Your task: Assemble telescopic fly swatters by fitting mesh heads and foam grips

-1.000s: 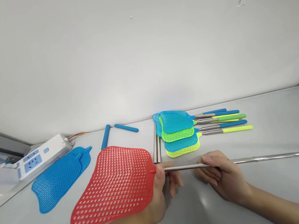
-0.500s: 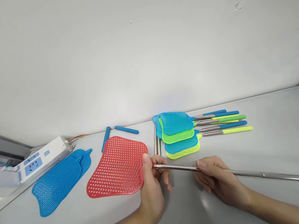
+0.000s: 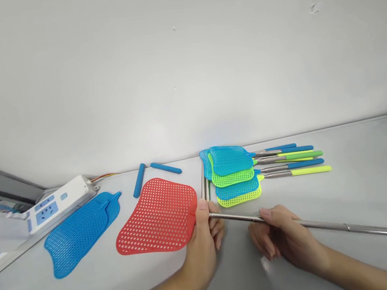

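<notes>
A red fly swatter with a perforated head (image 3: 159, 216) is held above the grey table. My left hand (image 3: 202, 241) is closed around its neck, thumb on top, hiding where head and rod meet. From there a long telescopic metal rod (image 3: 326, 226) slants down to the right and leaves the picture. My right hand (image 3: 288, 235) pinches this rod partway along, its thumb on top and the other fingers curled below. Behind my left hand lie thin metal rods (image 3: 204, 191), partly covered.
Several blue, green and yellow fly swatters (image 3: 232, 159) lie piled behind my hands, handles pointing right. Blue swatter heads (image 3: 79, 234) lie at left beside a white power strip (image 3: 64, 197). Two blue grip tubes (image 3: 139, 180) are near the back wall (image 3: 181, 68).
My left hand has slid slightly right and now covers the red neck. The right hand keeps its hold on the rod. The whole view has shifted a little.
</notes>
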`<action>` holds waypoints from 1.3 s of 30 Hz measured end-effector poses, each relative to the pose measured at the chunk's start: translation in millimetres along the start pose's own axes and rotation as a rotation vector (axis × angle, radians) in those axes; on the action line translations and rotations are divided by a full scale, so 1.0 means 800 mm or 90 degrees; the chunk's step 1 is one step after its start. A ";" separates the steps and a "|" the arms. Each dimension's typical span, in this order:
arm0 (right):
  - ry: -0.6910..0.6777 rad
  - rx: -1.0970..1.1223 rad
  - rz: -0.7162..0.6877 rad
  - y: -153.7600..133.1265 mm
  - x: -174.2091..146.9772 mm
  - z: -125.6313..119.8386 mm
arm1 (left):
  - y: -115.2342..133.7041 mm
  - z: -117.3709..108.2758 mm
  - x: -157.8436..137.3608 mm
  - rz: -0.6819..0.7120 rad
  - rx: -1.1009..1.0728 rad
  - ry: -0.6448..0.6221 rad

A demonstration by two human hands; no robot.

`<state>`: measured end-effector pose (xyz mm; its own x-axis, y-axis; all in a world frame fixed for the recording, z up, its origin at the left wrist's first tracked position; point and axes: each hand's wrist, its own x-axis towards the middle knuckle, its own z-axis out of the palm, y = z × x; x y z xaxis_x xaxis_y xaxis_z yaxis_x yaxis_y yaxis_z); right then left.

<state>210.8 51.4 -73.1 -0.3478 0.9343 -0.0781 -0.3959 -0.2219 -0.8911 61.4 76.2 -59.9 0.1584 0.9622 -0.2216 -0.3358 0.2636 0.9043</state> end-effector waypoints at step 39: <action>-0.103 0.187 0.141 0.004 0.007 0.023 | -0.009 0.004 -0.013 -0.041 0.012 -0.121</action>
<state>192.1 51.2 -68.1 -0.5720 0.8041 -0.1620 -0.5138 -0.5052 -0.6934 65.3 64.4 -62.6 0.3520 0.9126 -0.2080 -0.3021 0.3211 0.8976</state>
